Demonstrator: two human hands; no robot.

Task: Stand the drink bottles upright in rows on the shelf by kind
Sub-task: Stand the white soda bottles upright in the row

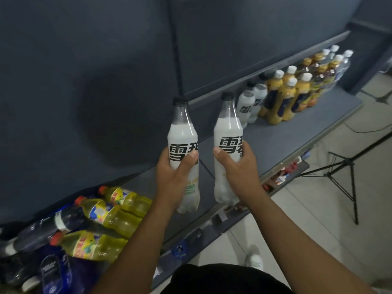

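Clasped upright at label: white bottle in left grip, second white bottle in right grip, apart, above shelf.

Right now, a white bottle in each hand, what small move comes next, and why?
Probably carry both rightward and stand them beside the standing white bottles on the shelf: the left hand and right hand each grip one of that kind, and bare shelf lies beside them.

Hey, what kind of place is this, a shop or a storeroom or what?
Most likely a small shop, perhaps a staged one: a long grey display shelf with price tags along its front edge, drink bottles standing in rows by kind, and a tripod on the tiled floor.
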